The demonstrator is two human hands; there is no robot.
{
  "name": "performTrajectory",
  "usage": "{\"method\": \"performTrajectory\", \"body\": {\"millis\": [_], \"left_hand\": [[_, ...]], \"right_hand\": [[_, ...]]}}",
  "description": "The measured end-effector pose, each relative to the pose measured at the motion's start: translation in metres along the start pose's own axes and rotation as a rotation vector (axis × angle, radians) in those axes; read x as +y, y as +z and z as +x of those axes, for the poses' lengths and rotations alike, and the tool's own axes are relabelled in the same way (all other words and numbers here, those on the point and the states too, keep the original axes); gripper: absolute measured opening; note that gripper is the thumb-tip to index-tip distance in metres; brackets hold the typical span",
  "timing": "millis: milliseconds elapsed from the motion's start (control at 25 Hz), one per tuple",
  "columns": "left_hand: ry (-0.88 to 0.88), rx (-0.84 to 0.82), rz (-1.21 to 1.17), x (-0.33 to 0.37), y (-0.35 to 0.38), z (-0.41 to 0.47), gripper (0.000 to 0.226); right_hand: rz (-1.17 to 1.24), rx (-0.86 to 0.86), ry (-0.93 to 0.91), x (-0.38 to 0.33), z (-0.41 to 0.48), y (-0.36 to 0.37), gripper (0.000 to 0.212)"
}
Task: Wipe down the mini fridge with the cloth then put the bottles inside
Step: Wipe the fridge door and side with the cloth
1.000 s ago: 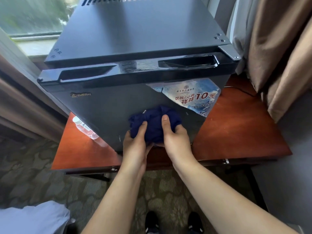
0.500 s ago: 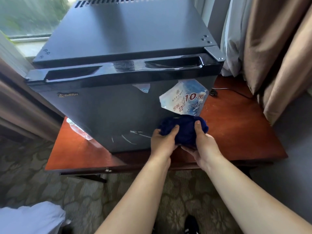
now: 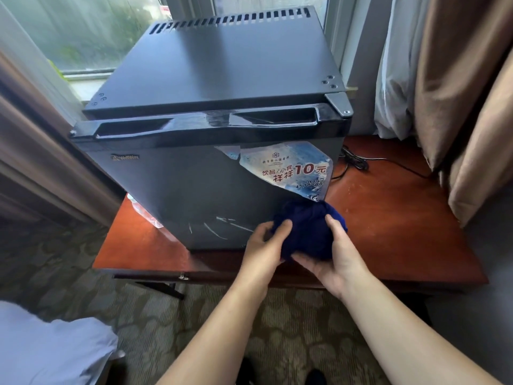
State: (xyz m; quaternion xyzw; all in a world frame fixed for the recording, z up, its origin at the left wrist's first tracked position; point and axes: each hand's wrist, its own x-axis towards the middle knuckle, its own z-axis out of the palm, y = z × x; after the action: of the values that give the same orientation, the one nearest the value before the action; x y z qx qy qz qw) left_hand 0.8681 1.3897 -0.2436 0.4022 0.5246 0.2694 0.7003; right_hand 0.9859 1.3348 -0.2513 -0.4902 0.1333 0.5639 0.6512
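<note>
A black mini fridge [image 3: 211,79] stands on a reddish wooden table [image 3: 402,223] with its door shut. A peeling blue-and-white sticker [image 3: 291,170] hangs on the door's right half. Both hands hold a bunched dark blue cloth [image 3: 308,229] against the door's lower right corner, just under the sticker. My left hand [image 3: 263,248] grips the cloth's left side and my right hand [image 3: 336,257] cups it from below and right. A clear plastic bottle [image 3: 144,212] lies on the table behind the fridge's left edge, mostly hidden.
A black power cord [image 3: 358,162] runs across the table to the right of the fridge. Brown curtains [image 3: 466,93] hang at the right, and a window is behind. White bedding [image 3: 47,348] fills the lower left corner, above patterned carpet [image 3: 277,315].
The cloth and both hands slid from the door's lower middle to its lower right corner. White streaks now show where the cloth was. The view pulled back and tilted up.
</note>
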Motion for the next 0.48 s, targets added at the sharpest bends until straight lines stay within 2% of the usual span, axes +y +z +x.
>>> {"method": "performTrajectory", "body": {"millis": [120,200,320,480], "left_hand": [[0.262,0.208,0.343,0.034,0.002,-0.012,0.055],[0.415,0.286,0.465,0.061,0.006,-0.022,0.057],[0.389,0.273,0.420,0.092,0.007,-0.024,0.058],[0.336,0.239,0.250,0.103,-0.001,-0.019,0.043]], "right_hand": [[0.130,0.016,-0.033,-0.001,0.001,0.009,0.040],[0.169,0.024,-0.040,0.001,0.000,0.013,0.043],[0.192,0.030,-0.029,0.002,-0.003,0.016,0.044],[0.181,0.035,-0.022,0.000,-0.002,0.016,0.047]]}}
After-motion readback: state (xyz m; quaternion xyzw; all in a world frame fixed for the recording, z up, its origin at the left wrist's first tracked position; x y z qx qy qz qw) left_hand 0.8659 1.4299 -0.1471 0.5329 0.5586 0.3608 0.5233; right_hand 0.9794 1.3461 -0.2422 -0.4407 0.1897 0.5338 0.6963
